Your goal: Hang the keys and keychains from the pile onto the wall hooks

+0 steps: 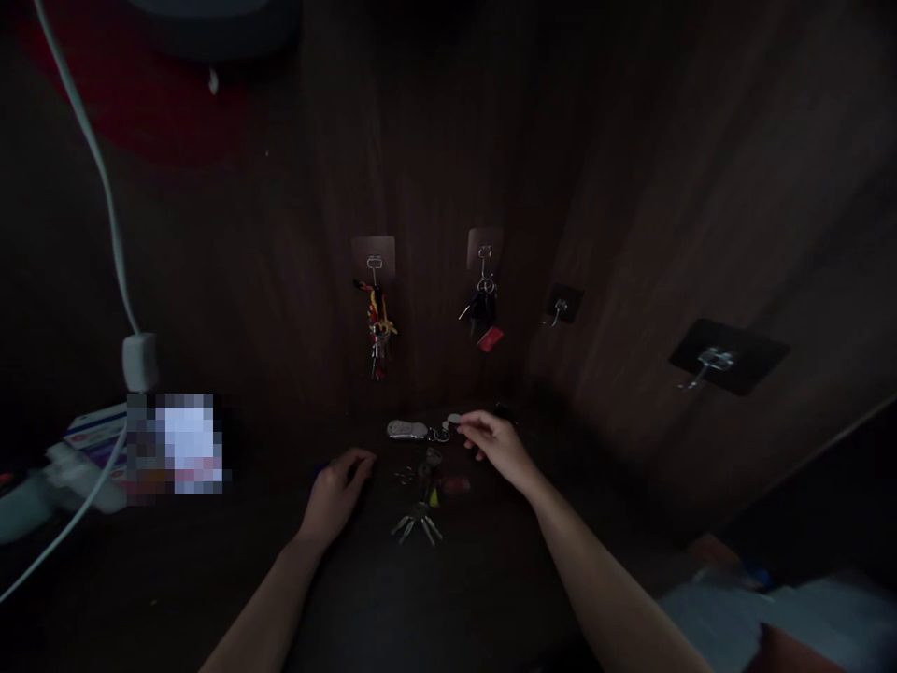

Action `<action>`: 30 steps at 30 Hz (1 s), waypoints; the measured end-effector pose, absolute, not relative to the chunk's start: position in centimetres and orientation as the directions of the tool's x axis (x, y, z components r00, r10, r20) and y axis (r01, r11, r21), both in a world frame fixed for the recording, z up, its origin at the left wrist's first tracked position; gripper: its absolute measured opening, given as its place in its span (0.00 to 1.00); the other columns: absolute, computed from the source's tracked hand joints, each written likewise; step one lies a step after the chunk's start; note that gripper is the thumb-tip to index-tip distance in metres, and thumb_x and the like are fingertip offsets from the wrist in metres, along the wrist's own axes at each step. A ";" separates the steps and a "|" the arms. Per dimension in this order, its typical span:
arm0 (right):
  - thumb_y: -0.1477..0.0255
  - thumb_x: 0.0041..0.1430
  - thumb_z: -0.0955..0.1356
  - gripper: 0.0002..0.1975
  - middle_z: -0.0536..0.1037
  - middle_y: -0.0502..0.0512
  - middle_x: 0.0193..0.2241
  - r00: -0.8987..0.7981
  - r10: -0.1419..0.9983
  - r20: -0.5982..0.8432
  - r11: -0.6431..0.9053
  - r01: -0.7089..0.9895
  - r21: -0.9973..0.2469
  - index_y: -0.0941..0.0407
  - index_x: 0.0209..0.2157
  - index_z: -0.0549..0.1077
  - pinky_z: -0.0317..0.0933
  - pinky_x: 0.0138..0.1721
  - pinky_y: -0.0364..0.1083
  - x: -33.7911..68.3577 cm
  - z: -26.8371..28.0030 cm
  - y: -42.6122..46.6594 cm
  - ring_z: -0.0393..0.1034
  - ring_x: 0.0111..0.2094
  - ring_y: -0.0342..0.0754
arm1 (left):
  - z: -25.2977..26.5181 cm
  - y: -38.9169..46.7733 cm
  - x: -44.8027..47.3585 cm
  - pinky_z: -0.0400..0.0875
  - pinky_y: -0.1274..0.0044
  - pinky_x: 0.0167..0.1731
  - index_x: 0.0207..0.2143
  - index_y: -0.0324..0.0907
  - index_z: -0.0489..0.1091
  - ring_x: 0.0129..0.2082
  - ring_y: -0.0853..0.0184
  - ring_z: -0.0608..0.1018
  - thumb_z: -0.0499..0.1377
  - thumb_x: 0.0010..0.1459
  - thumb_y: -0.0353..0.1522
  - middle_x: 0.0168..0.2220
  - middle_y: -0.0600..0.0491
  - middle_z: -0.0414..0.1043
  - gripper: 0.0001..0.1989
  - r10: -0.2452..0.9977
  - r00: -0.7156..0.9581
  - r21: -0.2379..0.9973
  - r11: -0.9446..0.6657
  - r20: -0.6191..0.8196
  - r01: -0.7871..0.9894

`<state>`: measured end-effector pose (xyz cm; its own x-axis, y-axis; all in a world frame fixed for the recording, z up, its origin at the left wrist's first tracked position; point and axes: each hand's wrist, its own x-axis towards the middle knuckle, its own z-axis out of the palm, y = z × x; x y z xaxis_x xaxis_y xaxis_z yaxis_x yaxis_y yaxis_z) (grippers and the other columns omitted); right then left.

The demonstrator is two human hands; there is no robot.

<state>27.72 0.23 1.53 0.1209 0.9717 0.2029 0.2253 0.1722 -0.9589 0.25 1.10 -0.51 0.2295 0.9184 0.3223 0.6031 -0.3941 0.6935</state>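
My right hand (pixel 496 444) pinches the rounded metal head of a key (pixel 453 420) between thumb and fingers. A ring (pixel 440 435) links this key to a grey oval key fob (pixel 407 430) lying on the dark wooden surface. To the left, my left hand (pixel 340 491) rests low with its fingers curled; a bit of dark blue shows at its outer edge, and what it holds, if anything, is hidden. Between my hands lies another bunch of keys (pixel 419 522), fanned out towards me, with a yellow tag (pixel 434 496) and a dim reddish piece (pixel 457 484).
Key bunches hang from a left hook (pixel 375 264) and a middle hook (pixel 485 252) on the back panel. A small hook (pixel 561 307) and a larger hook (pixel 716 358) hold nothing on the right. A white cable (pixel 105 178) and boxes (pixel 98 425) are at left.
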 end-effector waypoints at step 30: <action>0.72 0.50 0.66 0.06 0.75 0.49 0.30 -0.156 0.981 0.115 0.183 0.543 -0.820 0.53 0.33 0.71 0.60 0.38 0.46 30.3 0.7 -0.8 0.69 0.34 0.47 | 0.8 -2.2 3.4 0.64 0.68 0.50 0.48 0.49 0.68 0.50 0.62 0.70 0.52 0.60 0.38 0.48 0.52 0.71 0.14 0.640 0.702 0.358 -0.764 0.312 0.536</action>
<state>30.33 -0.84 0.73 -0.1564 0.9810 0.1150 0.5430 0.1827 -0.8196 3.43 -2.17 0.82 0.7024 0.6395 0.3125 0.5364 -0.7641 0.3583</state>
